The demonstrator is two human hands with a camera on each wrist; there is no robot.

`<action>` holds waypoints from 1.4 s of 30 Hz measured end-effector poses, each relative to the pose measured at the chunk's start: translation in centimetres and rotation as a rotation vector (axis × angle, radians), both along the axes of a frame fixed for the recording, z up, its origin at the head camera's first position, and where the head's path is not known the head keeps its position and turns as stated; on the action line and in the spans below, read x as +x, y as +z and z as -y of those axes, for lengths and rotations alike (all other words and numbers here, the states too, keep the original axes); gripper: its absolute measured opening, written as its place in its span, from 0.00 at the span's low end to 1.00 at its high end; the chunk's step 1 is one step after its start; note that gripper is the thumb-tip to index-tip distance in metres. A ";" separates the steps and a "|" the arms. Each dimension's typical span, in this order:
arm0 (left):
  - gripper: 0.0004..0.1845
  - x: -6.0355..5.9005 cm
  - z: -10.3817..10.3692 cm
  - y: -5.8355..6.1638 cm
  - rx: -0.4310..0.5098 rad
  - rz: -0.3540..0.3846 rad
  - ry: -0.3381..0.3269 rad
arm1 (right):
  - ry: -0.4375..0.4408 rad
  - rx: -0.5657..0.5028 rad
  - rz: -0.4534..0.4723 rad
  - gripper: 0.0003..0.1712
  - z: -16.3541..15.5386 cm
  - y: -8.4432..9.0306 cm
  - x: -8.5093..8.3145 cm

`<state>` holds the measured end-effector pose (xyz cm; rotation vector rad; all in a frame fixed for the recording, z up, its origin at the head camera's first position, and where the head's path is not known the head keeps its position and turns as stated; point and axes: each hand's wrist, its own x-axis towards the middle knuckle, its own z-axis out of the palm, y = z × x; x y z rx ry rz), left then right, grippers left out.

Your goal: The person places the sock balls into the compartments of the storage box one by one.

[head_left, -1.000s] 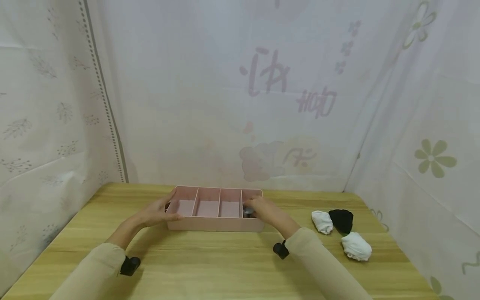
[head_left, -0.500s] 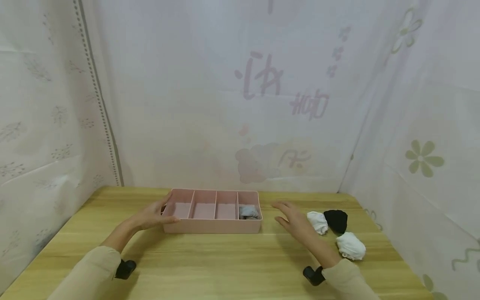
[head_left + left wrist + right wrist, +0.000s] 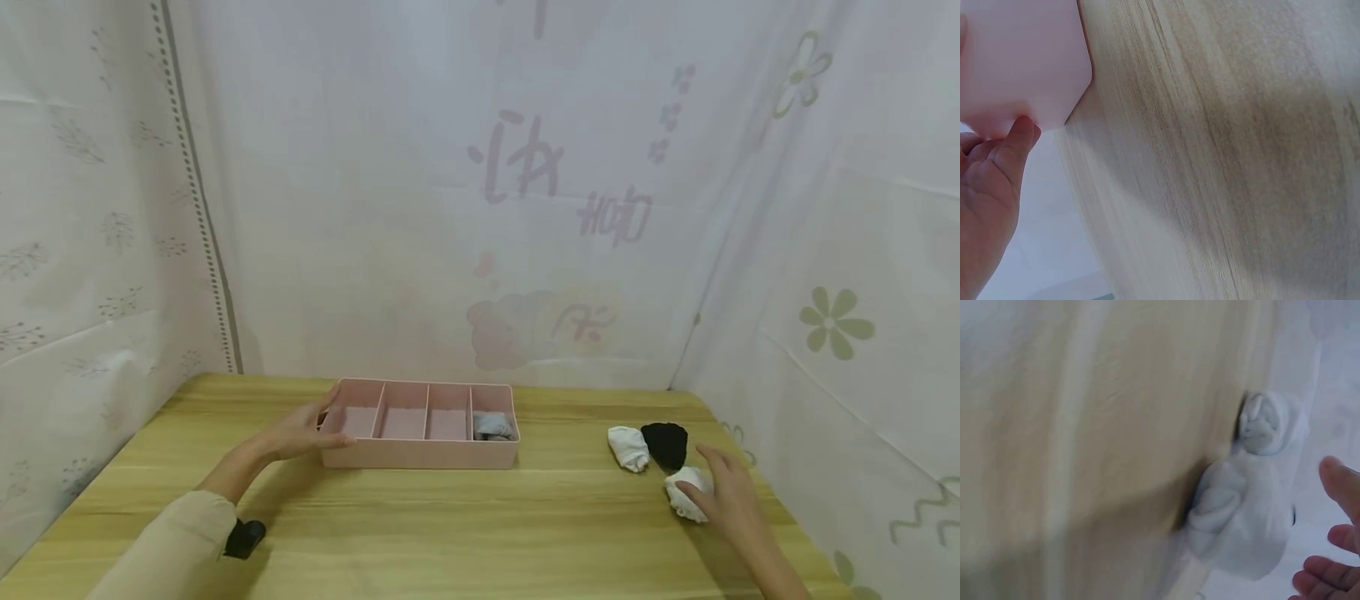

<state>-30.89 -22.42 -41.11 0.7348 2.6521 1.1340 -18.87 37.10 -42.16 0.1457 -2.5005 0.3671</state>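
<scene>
Right hand (image 3: pixel 726 493): fingers spread and relaxed, just touching the near rolled white sock (image 3: pixel 686 492), lower right of frame.
Sock handling: likely light, soft, compressible; grasp around the bundle's middle.
Left hand (image 3: pixel 303 432): fingers curled on the pink divider tray (image 3: pixel 420 454), left end.
Writing: faint backdrop characters, unreadable.

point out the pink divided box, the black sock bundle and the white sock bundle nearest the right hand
pink divided box (image 3: pixel 420 454), head view, on its front wall
black sock bundle (image 3: pixel 665 443), head view, on the middle of the bundle
white sock bundle nearest the right hand (image 3: pixel 1244 519), right wrist view, on its rounded lower part
</scene>
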 end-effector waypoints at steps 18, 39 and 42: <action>0.55 -0.2 0.0 -0.7 0.039 0.030 -0.021 | -0.103 -0.013 0.292 0.33 -0.4 -2.2 1.0; 0.55 -0.1 0.1 -0.3 0.017 0.013 -0.001 | 0.085 -0.033 0.036 0.33 7.1 1.7 -1.8; 0.55 -0.1 0.1 -0.3 0.018 0.011 0.004 | 0.156 -0.049 -0.017 0.34 10.0 2.4 -3.3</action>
